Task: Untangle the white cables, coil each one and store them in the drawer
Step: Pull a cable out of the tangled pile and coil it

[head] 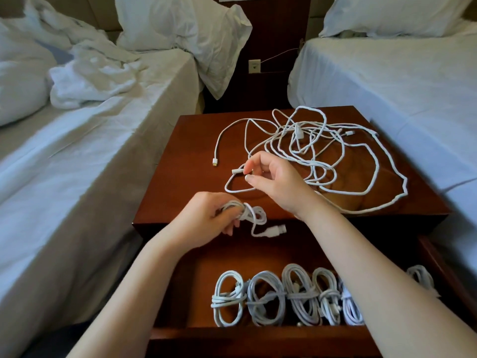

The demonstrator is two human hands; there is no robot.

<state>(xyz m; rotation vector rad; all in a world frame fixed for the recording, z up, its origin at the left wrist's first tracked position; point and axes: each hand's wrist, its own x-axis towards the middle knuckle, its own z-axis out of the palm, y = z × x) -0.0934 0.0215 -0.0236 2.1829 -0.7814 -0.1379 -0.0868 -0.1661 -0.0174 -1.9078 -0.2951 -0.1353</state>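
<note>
My left hand [206,218] grips a small coiled white cable [254,215] above the nightstand's front edge, and its USB plug [277,230] hangs free to the right. My right hand [273,180] pinches the plug end of a loose white cable [236,188] that loops on the nightstand top. A tangle of white cables [309,143] lies behind it, with one thick cable [387,187] sweeping round the right side. The open drawer [258,334] below holds several coiled cables [284,295] in a row, partly hidden by my right forearm.
The wooden nightstand [180,182] stands between two beds. The left bed [77,140] has rumpled white bedding and a pillow. The right bed [400,81] is made, with a pillow at its head. A wall socket [254,66] sits behind the nightstand.
</note>
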